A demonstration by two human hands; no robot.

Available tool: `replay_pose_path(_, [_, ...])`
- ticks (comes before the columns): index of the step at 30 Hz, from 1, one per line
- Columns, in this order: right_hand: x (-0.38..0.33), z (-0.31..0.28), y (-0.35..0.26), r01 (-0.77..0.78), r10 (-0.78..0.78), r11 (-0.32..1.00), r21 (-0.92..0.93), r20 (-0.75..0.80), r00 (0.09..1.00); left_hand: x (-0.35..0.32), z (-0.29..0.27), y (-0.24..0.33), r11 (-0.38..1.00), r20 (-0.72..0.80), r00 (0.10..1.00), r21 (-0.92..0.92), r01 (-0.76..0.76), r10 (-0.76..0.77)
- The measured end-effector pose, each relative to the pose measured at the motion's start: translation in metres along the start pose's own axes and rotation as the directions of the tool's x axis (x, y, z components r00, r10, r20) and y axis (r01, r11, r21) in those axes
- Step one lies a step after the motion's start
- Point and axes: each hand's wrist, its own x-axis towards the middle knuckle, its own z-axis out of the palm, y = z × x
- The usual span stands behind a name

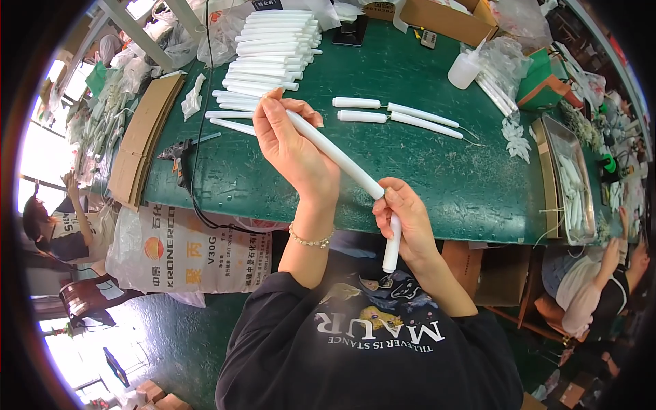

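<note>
My left hand (295, 150) is closed around the upper part of a long white tube (336, 154), which slants down to the right. The fingers of my right hand (408, 217) pinch at the tube's lower end. That same hand also holds a short white tube (392, 247), which hangs down over my shirt. Any join between the two tubes is hidden by my right fingers. Beyond my hands, on the green table (465, 184), lie two short white tubes (361, 117), lined up with two longer tubes (424, 120) that trail thin wires.
A pile of white tubes (273, 44) lies at the back. Left are a black glue gun (180, 162) with a cable, and cardboard sheets (140, 147). Right are a white squeeze bottle (465, 68) and a metal tray (579, 240) of white pieces. Other people sit at both sides.
</note>
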Motion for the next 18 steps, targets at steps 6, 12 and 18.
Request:
replay_pose_path(6, [0.000,0.004,0.001,0.059,-0.066,0.994,-0.090,-0.077,0.995,0.004,0.001,-0.002,0.990,-0.022,0.994,-0.099,0.102,-0.105])
replay_pose_path(12, [0.000,0.002,0.000,0.189,-0.205,0.973,-0.133,-0.121,0.971,0.006,-0.004,-0.007,0.959,0.004,0.979,-0.202,0.199,-0.203])
replay_pose_path(18, [0.000,-0.003,0.000,0.149,-0.149,0.989,-0.015,-0.052,0.987,0.010,-0.006,-0.008,0.926,0.023,0.965,-0.276,0.257,-0.261])
